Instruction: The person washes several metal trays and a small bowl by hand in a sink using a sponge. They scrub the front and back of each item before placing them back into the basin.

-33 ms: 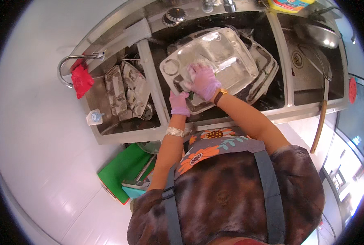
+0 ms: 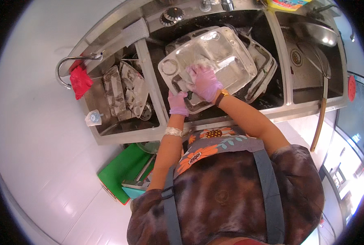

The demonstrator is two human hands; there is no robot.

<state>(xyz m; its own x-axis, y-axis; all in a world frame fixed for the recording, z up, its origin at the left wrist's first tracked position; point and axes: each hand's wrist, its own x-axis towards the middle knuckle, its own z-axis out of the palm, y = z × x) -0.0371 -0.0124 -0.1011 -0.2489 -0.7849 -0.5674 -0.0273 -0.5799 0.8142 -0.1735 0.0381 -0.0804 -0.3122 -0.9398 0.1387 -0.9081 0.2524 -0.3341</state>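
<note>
A metal compartment tray point(image 2: 231, 67) lies tilted over other trays in the middle sink. My left hand point(image 2: 178, 103), in a pink glove, is closed on the tray's near-left edge. My right hand point(image 2: 206, 83), gloved the same way, presses into the tray's left compartments with its fingers bent. Something whitish and foamy shows under and beyond those fingers, but I cannot make out what it is. Beneath and to the right of this tray, more metal trays point(image 2: 263, 67) are stacked at a slant.
Soiled trays point(image 2: 133, 87) fill the left sink point(image 2: 131, 132), under a curved faucet point(image 2: 59, 69) hung with a red cloth point(image 2: 81, 81). The right sink point(image 2: 308, 83) holds a metal bowl point(image 2: 316, 33) and a long-handled strainer point(image 2: 324, 94). A grey cloth point(image 2: 135, 32) lies on the back ledge.
My right fingers have shifted slightly over the tray. The whole view has moved a little; the left hand keeps its hold.
</note>
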